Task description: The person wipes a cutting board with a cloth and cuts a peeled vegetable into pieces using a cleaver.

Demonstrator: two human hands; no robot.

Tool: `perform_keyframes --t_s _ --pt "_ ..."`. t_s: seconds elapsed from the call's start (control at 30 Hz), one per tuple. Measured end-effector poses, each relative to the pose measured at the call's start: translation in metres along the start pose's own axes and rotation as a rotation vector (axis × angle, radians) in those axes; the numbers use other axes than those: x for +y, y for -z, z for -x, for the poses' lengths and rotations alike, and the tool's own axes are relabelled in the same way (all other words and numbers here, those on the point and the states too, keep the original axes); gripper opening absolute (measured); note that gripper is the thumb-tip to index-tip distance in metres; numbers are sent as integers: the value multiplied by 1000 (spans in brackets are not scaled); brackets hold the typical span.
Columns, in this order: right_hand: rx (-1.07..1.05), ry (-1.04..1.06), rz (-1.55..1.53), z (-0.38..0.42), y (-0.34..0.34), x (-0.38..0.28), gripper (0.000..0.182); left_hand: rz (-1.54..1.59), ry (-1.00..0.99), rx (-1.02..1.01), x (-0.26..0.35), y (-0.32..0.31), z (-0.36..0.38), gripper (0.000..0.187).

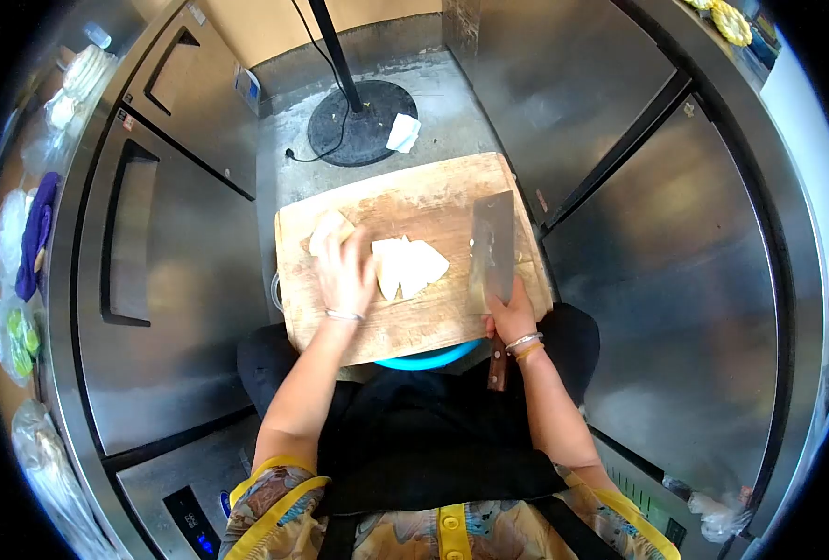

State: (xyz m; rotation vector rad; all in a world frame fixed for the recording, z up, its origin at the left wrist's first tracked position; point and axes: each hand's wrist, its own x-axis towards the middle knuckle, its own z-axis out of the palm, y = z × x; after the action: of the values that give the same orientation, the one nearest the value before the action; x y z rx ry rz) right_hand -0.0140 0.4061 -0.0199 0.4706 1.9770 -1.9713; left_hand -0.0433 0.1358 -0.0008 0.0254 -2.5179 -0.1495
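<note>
A wooden cutting board (340, 327) lies across my lap. On its middle are several pale, pointed pieces of cut food (414, 266). Another pale piece (331, 230) lies at the upper left of the board, just beyond the fingertips of my left hand (346, 276). That hand is blurred, its fingers apart over the board, and whether it touches the piece is unclear. My right hand (511, 315) is closed round the base of a broad cleaver (494, 238), whose blade points away from me over the board's right side. Its brown handle shows below my palm.
Steel cabinets stand at the left (172, 271) and right (676, 280). Beyond the board is a round black stand base (362, 121) with a pole, cable and white paper (403, 133). A blue rim (428, 358) shows under the board. Plastic bags (46, 448) line the left counter.
</note>
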Motion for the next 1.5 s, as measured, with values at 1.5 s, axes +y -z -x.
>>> perform_keyframes --t_s 1.5 --pt "-263 490 1173 103 -134 -20 20 745 642 -264 -69 13 94 40"
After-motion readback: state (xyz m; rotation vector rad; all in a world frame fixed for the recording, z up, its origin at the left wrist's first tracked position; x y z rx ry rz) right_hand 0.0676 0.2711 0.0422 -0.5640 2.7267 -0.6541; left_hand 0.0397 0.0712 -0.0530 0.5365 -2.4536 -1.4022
